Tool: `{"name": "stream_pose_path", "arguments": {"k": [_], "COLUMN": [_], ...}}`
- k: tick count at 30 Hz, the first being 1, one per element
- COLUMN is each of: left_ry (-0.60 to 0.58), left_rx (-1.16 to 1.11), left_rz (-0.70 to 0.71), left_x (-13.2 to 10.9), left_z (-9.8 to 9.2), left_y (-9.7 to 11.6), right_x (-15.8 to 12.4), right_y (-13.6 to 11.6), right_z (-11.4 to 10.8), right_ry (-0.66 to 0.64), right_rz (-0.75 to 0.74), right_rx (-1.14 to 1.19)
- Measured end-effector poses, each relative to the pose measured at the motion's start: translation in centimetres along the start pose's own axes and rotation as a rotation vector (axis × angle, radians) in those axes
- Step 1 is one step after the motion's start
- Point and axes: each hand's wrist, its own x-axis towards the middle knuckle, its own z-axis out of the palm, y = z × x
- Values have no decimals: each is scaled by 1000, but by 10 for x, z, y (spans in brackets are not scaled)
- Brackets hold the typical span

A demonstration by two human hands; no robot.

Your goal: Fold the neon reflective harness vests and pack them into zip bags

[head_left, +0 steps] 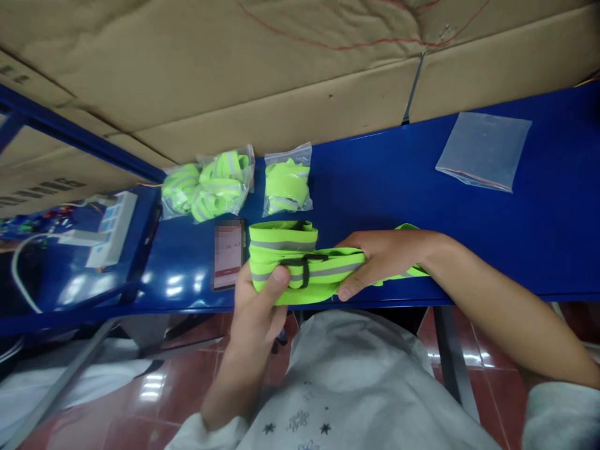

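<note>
Between both hands, above the table's front edge, is a neon-yellow reflective strap (pixel 323 270) with a grey stripe and a black buckle. My left hand (pixel 262 300) is closed around its folded left end, thumb pressed on the front near the buckle. My right hand (pixel 384 256) grips the strap farther right, thumb in front and fingers hidden behind it. More of the strap trails out past my right wrist onto the table. A phone (pixel 228 253) lies just left of my left hand.
Behind the hands lie clear bags of coiled neon straps, one bag (pixel 287 181) apart from the bulkier bags (pixel 210 185). A flat zip bag (pixel 485 150) rests at the right of the blue table (pixel 365 175). A white power strip (pixel 112 228) is at left. Cardboard (pixel 281 75) walls the back.
</note>
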Motion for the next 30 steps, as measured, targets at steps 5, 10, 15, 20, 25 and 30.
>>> {"name": "stream_pose_path", "arguments": {"k": [5,10,15,20,25,30], "left_ry": [-18,97,-29,-155,-195,-139], "left_rx": [-43,16,-93,-184,-338,-424], "left_rz": [15,155,-67,-177,-303,-319], "left_x": [3,9,16,18,14,22], "left_z": [-3,-2,-11,-20,-18,-17], "left_y": [-4,-5,11,0,-21,-25], "right_x": [-3,-12,-17,-13,-7,-8], "right_y": [2,1,-2,-3,4,8], "right_z": [-1,-5,-7,-5,0,5], "right_ry": [30,202,98,21,-61,-92], "right_rz": [-35,41,32,17,-46,22], "right_rx": [-49,-283,-37,126,225,334]}}
